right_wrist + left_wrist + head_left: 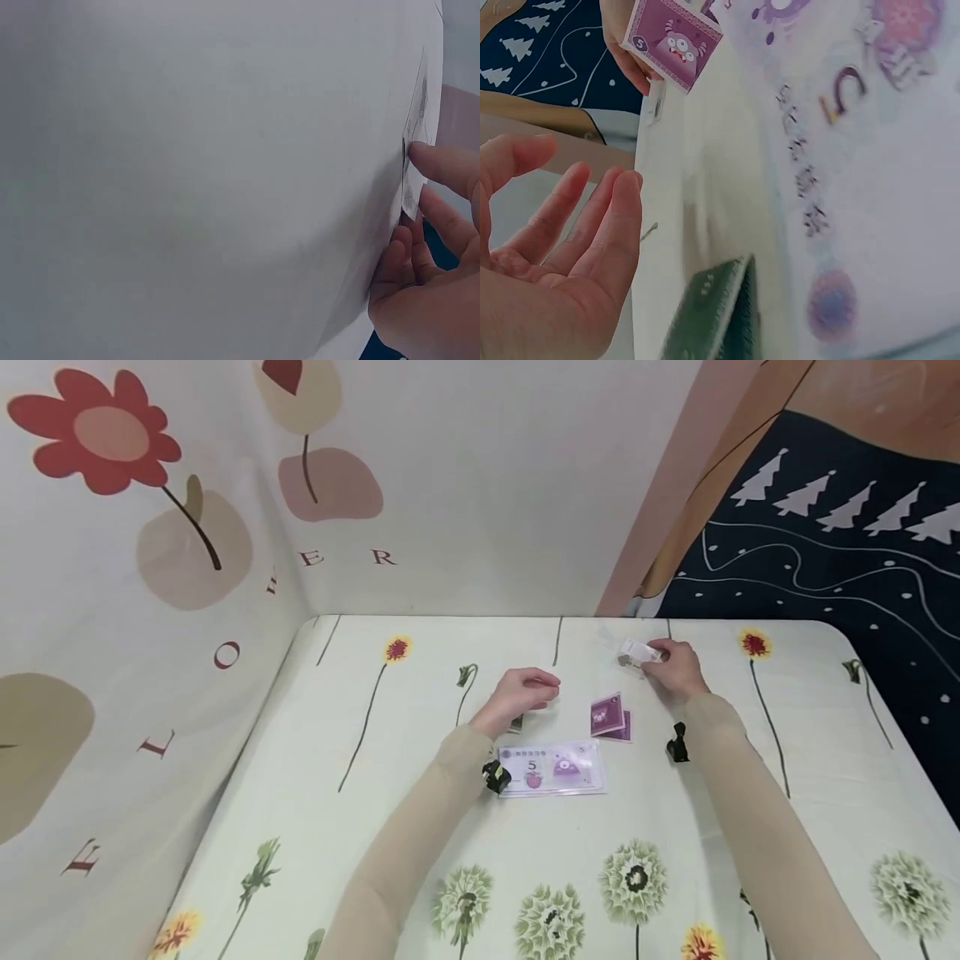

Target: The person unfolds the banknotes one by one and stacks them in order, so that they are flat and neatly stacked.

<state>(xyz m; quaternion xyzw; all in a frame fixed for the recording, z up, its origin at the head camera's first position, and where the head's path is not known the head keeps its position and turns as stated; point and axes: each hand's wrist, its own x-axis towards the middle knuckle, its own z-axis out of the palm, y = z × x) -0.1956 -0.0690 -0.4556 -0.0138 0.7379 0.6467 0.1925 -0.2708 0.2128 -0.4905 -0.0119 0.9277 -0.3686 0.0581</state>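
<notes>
"Flower-printed cloth covers the table (675,827), with a pale hanging (487,485) behind it and a dark cloth with white trees (855,564) off to the right. What are the hands doing up there?"

"The right hand (677,670) pinches a small whitish slip (637,651) by its near end, over toward the table's far edge. Whether the slip touches the surface, I can't tell."

"Why hold it only by the end?"

"Probably to leave most of it uncovered and free to be turned; the thumb and a finger look enough for something so thin."

"And the left hand (521,697)?"

"Holding nothing. Its fingers bend loosely, and the left wrist view shows the thumb well apart from them. Below it is a folded green card (709,311); I'd guess the fold is what lets it stand up."

"Those purple cards (607,716) between the hands?"

"Two, one overlapping the other, perhaps grouped because they match. Nearer the person, large lilac notes (581,777) marked with a 5 lie flat, stacked almost edge to edge, likely so they take up little room."
</notes>
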